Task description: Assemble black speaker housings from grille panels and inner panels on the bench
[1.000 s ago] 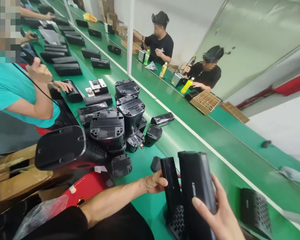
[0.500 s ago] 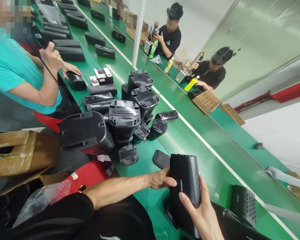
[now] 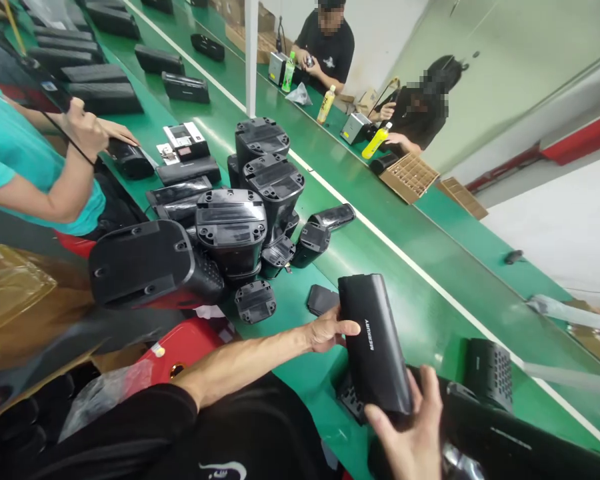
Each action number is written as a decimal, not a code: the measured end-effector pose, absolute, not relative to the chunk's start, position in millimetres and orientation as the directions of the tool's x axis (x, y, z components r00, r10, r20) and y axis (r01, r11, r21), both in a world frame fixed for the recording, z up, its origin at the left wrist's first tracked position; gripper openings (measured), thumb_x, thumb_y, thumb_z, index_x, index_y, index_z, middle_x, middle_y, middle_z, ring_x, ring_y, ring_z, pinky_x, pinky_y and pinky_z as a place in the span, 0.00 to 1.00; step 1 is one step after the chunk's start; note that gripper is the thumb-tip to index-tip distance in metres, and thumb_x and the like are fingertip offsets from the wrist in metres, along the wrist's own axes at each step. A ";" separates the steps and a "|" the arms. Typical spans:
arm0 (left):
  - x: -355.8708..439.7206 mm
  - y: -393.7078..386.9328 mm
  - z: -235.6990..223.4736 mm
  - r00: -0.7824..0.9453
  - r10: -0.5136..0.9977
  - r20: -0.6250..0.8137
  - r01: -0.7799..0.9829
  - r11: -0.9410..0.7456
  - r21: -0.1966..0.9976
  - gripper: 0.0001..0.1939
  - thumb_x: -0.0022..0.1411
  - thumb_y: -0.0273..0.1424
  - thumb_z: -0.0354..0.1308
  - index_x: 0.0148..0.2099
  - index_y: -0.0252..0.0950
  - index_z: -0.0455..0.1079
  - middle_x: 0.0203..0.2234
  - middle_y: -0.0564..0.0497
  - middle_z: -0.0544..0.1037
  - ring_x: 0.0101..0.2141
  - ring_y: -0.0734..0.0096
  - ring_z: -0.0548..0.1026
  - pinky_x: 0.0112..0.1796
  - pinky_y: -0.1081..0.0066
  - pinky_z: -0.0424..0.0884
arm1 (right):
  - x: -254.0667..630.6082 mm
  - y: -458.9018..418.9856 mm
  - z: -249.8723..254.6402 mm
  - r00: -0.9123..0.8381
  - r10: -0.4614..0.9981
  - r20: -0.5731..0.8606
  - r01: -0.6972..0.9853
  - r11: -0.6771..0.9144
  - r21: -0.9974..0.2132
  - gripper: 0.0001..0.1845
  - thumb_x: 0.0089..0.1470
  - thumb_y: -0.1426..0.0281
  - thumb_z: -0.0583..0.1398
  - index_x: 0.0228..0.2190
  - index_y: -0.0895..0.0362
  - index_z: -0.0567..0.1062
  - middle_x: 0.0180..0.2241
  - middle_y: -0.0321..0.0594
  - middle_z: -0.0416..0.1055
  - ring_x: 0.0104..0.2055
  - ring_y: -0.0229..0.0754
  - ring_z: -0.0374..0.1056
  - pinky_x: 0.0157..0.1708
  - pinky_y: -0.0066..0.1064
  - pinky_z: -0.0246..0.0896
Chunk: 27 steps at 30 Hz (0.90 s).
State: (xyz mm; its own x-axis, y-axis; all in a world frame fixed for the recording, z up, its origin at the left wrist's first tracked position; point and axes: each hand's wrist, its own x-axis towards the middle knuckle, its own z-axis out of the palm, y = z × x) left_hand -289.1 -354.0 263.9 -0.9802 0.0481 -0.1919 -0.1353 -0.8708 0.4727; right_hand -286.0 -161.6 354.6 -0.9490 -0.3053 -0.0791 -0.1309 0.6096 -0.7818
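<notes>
A: Black Merkury case (image 3: 375, 347), where?
B: Held just beside the pile of black housings (image 3: 245, 213).
A: Grip?
B: Closed, two-handed: left hand (image 3: 327, 330) along one long edge, right hand (image 3: 407, 433) round the lower end. Solid hold, label face clear.

Black speaker housing (image 3: 380, 360) with white lettering (image 3: 369, 343).

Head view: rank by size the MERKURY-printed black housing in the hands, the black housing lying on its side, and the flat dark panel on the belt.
1. Side-lying black housing and MERKURY housing: too close to rank, given camera nearness.
2. Flat dark panel, smallest.
</notes>
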 end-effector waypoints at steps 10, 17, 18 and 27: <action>-299.9 -375.1 277.1 -0.967 0.009 -0.254 -0.157 -0.808 0.568 0.57 0.42 0.45 0.79 0.71 0.52 0.58 0.65 0.40 0.68 0.52 0.52 0.75 0.48 0.56 0.73 | -265.5 -140.2 336.0 -0.997 0.029 -0.068 0.072 0.586 -0.807 0.51 0.47 0.43 0.69 0.63 0.55 0.62 0.61 0.53 0.64 0.60 0.65 0.64 0.59 0.55 0.62; -308.5 -379.0 274.8 -0.970 -0.134 -0.201 -0.066 -0.652 0.756 0.36 0.47 0.47 0.75 0.56 0.35 0.79 0.47 0.41 0.82 0.53 0.46 0.76 0.57 0.51 0.68 | -249.3 -123.9 329.8 -0.978 0.047 -0.203 0.198 0.521 -0.830 0.50 0.48 0.44 0.68 0.63 0.56 0.61 0.61 0.54 0.63 0.57 0.62 0.67 0.51 0.46 0.67; -309.3 -372.7 275.6 -0.962 -0.169 -0.215 -0.060 -0.637 0.769 0.37 0.48 0.48 0.75 0.57 0.35 0.78 0.48 0.41 0.81 0.54 0.46 0.75 0.58 0.52 0.68 | -250.8 -126.6 326.8 -0.979 0.055 -0.197 0.198 0.488 -0.850 0.51 0.48 0.43 0.67 0.63 0.56 0.61 0.61 0.54 0.63 0.57 0.62 0.66 0.52 0.47 0.66; -275.4 -316.5 293.9 -0.961 -0.046 -0.273 -0.110 -0.843 0.527 0.56 0.50 0.45 0.76 0.75 0.46 0.51 0.64 0.39 0.71 0.56 0.51 0.75 0.57 0.54 0.71 | -232.4 -136.7 348.1 -0.984 -0.149 0.100 -0.168 0.575 -0.801 0.39 0.52 0.51 0.69 0.61 0.51 0.68 0.66 0.53 0.56 0.67 0.66 0.57 0.61 0.58 0.61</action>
State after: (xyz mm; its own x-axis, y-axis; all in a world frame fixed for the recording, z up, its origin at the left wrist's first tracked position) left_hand -275.4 -316.5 293.9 -0.9609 -0.0456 -0.2732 -0.1099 -0.8428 0.5269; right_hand -232.4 -136.7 348.1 -0.9839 -0.1487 0.0995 -0.1679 0.5751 -0.8007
